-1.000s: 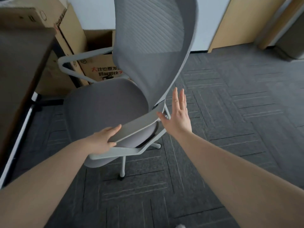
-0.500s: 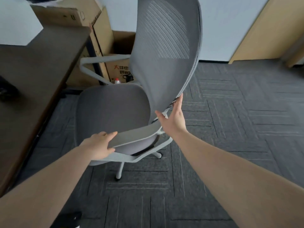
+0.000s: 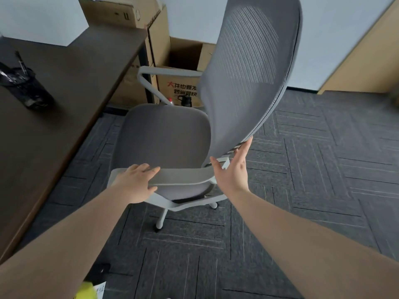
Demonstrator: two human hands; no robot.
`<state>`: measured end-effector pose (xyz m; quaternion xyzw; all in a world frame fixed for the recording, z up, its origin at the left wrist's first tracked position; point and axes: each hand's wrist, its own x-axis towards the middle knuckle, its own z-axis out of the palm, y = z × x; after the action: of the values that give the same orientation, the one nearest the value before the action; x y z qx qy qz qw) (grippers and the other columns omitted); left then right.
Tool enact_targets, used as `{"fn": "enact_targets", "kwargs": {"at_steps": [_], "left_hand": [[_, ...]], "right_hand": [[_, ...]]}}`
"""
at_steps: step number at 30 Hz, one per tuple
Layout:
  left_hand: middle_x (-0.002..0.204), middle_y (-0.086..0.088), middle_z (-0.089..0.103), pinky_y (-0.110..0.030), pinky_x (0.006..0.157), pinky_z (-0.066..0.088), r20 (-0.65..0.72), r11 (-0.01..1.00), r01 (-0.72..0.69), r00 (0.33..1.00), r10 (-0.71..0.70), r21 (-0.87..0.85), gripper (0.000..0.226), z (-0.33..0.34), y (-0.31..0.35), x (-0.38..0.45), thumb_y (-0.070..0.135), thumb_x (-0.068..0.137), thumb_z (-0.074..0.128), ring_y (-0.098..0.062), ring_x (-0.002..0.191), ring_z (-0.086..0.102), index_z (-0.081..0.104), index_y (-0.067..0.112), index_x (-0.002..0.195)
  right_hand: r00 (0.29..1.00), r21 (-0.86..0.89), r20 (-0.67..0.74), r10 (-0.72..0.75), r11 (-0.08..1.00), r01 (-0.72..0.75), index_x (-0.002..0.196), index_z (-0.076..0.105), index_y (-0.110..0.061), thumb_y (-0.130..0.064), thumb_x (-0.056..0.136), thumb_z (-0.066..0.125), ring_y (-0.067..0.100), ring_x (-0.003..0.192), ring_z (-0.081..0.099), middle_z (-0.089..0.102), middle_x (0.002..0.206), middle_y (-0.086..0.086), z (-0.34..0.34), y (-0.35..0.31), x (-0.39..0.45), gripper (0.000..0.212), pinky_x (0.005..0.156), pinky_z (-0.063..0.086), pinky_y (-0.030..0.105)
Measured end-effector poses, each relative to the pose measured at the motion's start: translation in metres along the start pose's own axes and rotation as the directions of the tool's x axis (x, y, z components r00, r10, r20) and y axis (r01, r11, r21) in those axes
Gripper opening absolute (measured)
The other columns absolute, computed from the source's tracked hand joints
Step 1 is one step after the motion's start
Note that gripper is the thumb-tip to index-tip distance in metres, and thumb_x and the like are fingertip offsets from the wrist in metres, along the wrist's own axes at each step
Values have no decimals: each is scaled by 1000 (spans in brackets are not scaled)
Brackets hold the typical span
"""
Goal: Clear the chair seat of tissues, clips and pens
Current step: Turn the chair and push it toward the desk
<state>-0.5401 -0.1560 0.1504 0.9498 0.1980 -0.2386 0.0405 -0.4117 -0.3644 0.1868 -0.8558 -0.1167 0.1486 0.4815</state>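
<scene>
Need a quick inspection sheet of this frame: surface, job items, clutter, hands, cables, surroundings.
Surface: grey chair seat looks bare; no tissues, clips or pens visible on it.
Job's things: nothing seen on the seat; pens may be in the dark pen holder on the desk, but it is blurred.
Clutter: cardboard boxes behind the chair; a yellow object at the bottom edge, unclear.
Grippers: left hand grips the near armrest; right hand lies open against the lower edge of the backrest.
Cables: nothing seen.
Surroundings: grey patterned carpet, white wall, wooden panels on the right.
</scene>
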Motion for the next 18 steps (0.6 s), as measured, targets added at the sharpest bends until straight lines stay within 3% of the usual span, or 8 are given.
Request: {"fn": "enact_targets", "kwargs": {"at_steps": [5,7,9,12,14,18], "left_hand": [[154,1,24,-45,114,31,-26,1000,-1,1000,2,7,61,9,-21,-2,51,96,33,-25,143,22,10,33,150],[152,1,27,-45,112,34,-12,1000,-5,1000,5,15,61,9,-27,-2,50,96,35,-24,142,23,12,31,149],[150,2,30,-44,108,39,7,1000,-18,1000,18,16,61,8,-32,-3,50,95,36,-22,140,26,16,30,149],[149,2,31,-42,106,42,18,999,-34,999,34,18,60,12,-41,-10,50,95,39,-22,139,27,19,28,147],[149,0,32,-42,107,40,26,999,-43,999,42,14,60,16,-49,-18,48,95,40,-23,139,28,20,26,147],[150,-1,31,-42,109,39,36,999,-41,999,40,20,60,24,-65,-34,46,95,41,-24,138,29,20,24,148]], "right_hand": [[1000,-29,-19,-1,1000,1,141,-32,-35,-31,91,60,19,141,32,-6,162,-11,19,-2,-16,106,95,42,37],[1000,-16,-16,-3,1000,3,143,-29,-37,-30,90,62,19,142,32,0,162,-10,26,0,-21,105,93,41,33],[999,31,-32,32,999,-31,148,-16,-33,-29,89,64,19,139,36,20,159,-3,28,1,-19,99,98,41,34],[993,21,-55,103,995,-102,144,20,-16,-28,87,66,24,117,58,59,129,5,26,1,-7,74,94,50,37],[993,3,-32,115,993,-115,135,32,-13,-26,88,66,22,103,63,64,115,3,28,-1,-7,59,83,50,33],[993,13,8,118,993,-118,128,38,-10,-25,87,68,18,94,64,63,109,0,41,-7,-24,53,73,47,22]]}}
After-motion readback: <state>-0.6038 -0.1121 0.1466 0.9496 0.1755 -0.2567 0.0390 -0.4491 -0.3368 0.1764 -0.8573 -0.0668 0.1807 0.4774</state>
